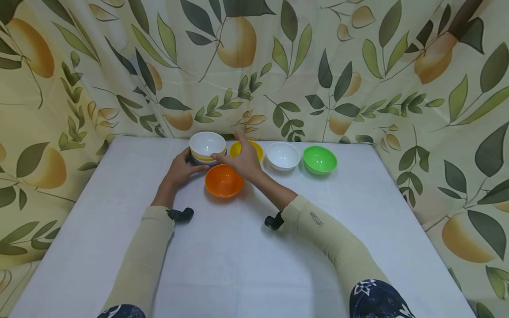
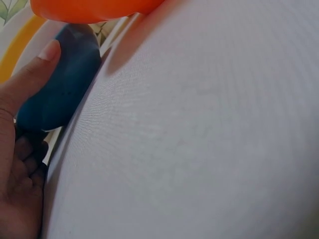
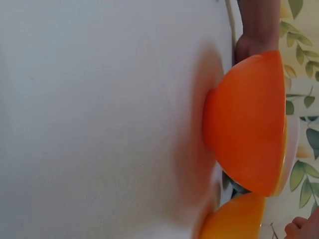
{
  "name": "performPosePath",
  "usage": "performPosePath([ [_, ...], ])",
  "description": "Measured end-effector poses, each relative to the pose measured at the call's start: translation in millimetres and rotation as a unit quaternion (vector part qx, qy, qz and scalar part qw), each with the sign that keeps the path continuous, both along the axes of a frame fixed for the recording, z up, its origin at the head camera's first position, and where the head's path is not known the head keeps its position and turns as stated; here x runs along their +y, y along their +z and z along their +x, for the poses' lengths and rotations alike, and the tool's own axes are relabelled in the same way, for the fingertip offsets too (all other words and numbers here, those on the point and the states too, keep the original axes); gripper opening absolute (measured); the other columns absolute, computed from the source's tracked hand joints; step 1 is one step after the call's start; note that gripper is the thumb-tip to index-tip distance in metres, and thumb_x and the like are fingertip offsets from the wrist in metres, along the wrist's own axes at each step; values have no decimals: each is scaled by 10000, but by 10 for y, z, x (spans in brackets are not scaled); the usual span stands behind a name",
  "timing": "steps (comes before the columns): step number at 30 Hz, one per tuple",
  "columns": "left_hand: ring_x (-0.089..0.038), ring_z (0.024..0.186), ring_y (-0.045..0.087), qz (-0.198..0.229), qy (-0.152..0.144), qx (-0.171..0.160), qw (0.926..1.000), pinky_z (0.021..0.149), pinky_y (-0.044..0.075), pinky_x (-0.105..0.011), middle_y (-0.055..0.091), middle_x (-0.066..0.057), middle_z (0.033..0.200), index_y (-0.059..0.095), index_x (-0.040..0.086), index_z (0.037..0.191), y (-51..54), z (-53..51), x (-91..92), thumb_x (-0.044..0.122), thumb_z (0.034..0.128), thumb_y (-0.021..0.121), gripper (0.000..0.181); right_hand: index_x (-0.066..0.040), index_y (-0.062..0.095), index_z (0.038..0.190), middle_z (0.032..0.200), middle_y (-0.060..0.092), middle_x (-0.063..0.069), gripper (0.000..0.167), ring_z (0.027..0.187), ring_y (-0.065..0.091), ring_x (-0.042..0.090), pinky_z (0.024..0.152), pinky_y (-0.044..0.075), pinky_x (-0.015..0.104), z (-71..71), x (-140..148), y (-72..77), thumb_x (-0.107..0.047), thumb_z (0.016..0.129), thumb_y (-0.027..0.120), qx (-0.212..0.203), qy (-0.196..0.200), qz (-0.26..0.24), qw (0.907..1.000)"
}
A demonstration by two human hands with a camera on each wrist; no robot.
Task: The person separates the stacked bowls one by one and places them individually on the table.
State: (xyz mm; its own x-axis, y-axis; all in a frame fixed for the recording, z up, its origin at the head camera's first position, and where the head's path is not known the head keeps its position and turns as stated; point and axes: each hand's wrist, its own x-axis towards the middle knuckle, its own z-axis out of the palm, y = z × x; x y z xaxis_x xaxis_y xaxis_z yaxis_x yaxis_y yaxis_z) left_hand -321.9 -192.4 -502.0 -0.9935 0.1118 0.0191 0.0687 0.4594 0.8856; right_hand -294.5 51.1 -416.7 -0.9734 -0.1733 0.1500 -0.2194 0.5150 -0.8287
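1. Thumb of left hand (image 1: 179, 171) presses on blue bowl (image 2: 70, 82), lowest of the nested stack (image 1: 207, 148); I judge this hand clamped there.
2. Right hand (image 1: 244, 162) has thumb and finger apart beside the stack; whether they touch it, I cannot tell.
3. The stack is near the table's (image 1: 222, 251) far edge, behind the orange bowl (image 1: 224, 182).
4. These bowls look light, stiff, smooth, maybe slippery; I would take hold low, on the blue wall.
5. Rightward: yellow bowl (image 1: 256, 148), separate white bowl (image 1: 283, 157), green bowl (image 1: 320, 160).
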Motion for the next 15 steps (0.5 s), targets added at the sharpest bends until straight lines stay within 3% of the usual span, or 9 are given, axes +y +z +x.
performPosePath([
  [7, -329, 1579, 220, -49, -35, -68, 10000, 1282, 187, -545, 277, -146, 1710, 225, 75, 1679, -13, 23, 5, 460, 806, 919, 1180, -82, 333, 1642, 1671, 377, 73, 1074, 1508, 371, 289, 1235, 342, 490, -76, -16, -57, -571, 838, 851, -60, -71, 79, 9999],
  [15, -329, 1575, 231, 21, -57, 66, 10000, 1281, 186, -554, 295, -141, 1704, 244, 83, 1676, 7, 15, -1, 438, 816, 917, 1148, -57, 294, 1652, 1688, 343, 102, 1123, 1524, 350, 301, 1235, 340, 498, -205, -123, -29, -604, 836, 836, 41, 113, 213, 9997],
])
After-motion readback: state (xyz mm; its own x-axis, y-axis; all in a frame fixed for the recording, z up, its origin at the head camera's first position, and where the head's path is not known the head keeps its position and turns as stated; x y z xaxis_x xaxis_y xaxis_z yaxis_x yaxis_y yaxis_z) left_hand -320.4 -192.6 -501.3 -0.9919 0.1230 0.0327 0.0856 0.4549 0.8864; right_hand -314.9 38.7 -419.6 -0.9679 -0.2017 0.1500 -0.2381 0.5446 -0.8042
